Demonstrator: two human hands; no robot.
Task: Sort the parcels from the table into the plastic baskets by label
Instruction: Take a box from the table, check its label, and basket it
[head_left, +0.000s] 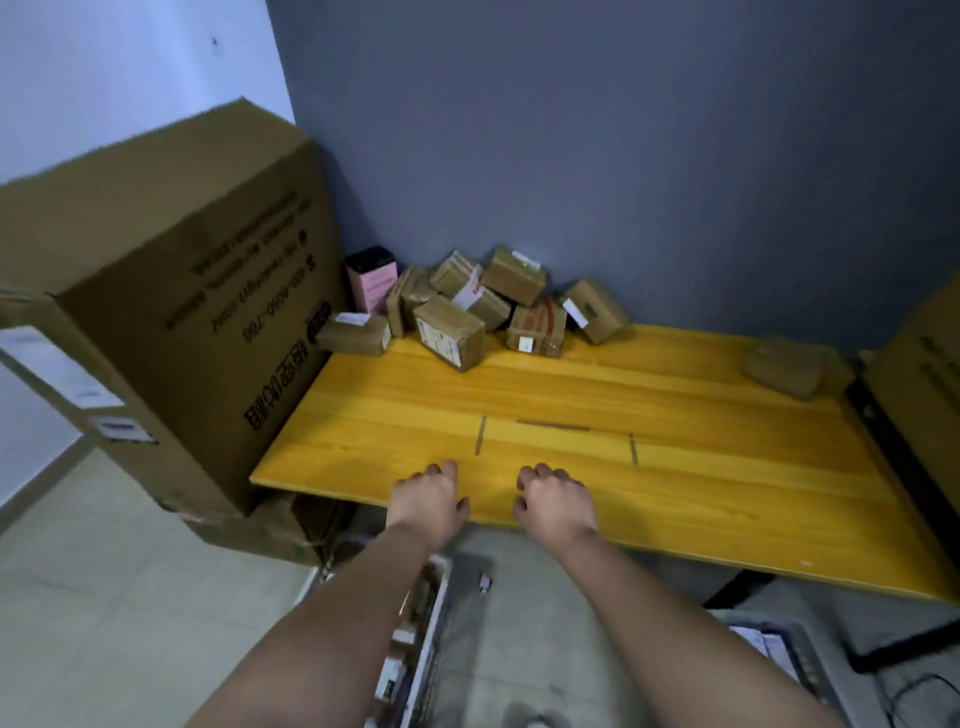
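- Head view, nearest first: both forearms run up from 6 o'clock. Left hand (430, 498) and right hand (556, 500) rest side by side at the near edge of the yellow table (675, 467), fingers loosely curled, holding nothing.
- Beneath the arms, two plastic baskets stand on the floor: a white basket (434, 613) at 6 o'clock, with items inside that are too blurred to name, and a grey basket (810, 660) at 5 o'clock, holding something with white labels.
- Parcels: a pile of small brown parcels (483, 306) sits at 12 o'clock against the dark wall, at the far edge of the table. One flat parcel (356, 335) lies just left of the pile; a lone parcel (787, 366) lies apart at 2 o'clock, blurred.
- A pink and black box (373, 278) stands behind the pile's left end.
- Step in hand, as judged: between picks, hands empty and parcels left to sort.
- Next move, as judged: a long reach across to 12 o'clock, one parcel taken and its label read; labels are not legible from here.
- Edges: a large carton (171, 291) touches the table's left side at 9 o'clock; another carton (930, 353) bounds the right at 3 o'clock.
- Open room: bare tabletop lies between hands and pile. Lifting from the pile's top looks safest, as leaning parcels may slide.
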